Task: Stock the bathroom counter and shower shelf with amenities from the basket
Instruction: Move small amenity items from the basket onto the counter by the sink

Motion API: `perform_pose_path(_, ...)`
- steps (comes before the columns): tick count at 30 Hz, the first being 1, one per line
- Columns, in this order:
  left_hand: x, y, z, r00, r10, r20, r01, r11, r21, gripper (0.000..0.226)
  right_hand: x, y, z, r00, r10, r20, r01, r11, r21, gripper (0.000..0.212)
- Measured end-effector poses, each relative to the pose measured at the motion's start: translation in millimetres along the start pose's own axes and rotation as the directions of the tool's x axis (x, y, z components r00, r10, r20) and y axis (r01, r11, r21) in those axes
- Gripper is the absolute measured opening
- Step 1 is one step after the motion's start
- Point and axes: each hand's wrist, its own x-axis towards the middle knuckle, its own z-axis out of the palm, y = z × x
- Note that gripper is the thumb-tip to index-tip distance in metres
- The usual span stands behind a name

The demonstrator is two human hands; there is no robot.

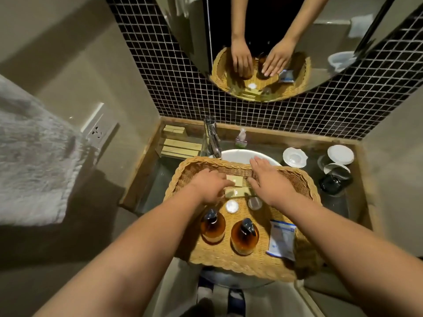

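Observation:
A woven wicker basket (pixel 183 177) sits across the white sink basin (pixel 238 154). It holds two amber pump bottles (pixel 212 227) (pixel 244 236), a blue-and-white sachet (pixel 282 239), a white round cap (pixel 231 206), a small clear cup (pixel 254 203) and two small beige boxes (pixel 235 180) (pixel 239 192). My left hand (pixel 210 186) reaches into the basket, its curled fingers gripping the left end of the upper beige box. My right hand (pixel 270 179) lies flat with straight fingers over the basket's far side, beside the boxes.
Several beige boxes (pixel 180 146) are stacked on the counter's back left by the chrome faucet (pixel 211 138). A small soap bottle (pixel 241 138), a white dish (pixel 294 157) and lidded glasses (pixel 338 161) stand at the right. A towel (pixel 29 168) hangs on the left.

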Motion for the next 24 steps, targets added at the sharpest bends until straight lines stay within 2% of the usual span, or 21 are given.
perform_pose_path(3,8,-1,3,0.982,0.155,0.111,-0.158,0.987,0.016,0.064,-4,7,22,0.998,0.007,0.058,-0.005,1.0,-0.023,0.059)
perform_pose_path(8,25,2,30,0.908,0.368,0.2,-0.384,0.922,0.043,0.062,-16,20,61,0.997,0.035,0.075,-0.028,0.995,-0.095,0.041)
perform_pose_path(12,44,-2,60,0.892,0.437,0.118,-0.443,0.896,0.027,0.069,-19,26,87,0.986,0.09,0.143,-0.082,0.995,-0.062,0.043)
perform_pose_path(16,67,0,85,0.822,0.543,0.174,-0.569,0.794,0.212,0.046,-23,31,108,0.995,0.074,0.065,-0.069,0.995,-0.074,0.053)
perform_pose_path(18,73,3,95,0.824,0.554,0.119,-0.566,0.816,0.115,0.04,-26,33,115,0.997,0.072,0.004,-0.072,0.997,-0.036,0.051)
perform_pose_path(20,70,2,98,0.797,0.598,0.083,-0.603,0.783,0.151,0.046,-23,33,118,0.997,0.069,-0.024,-0.069,0.997,-0.016,0.045)
perform_pose_path(24,67,-4,96,0.819,0.57,-0.058,-0.571,0.821,0.005,0.052,-17,31,124,0.996,0.092,-0.02,-0.092,0.996,0.018,0.026)
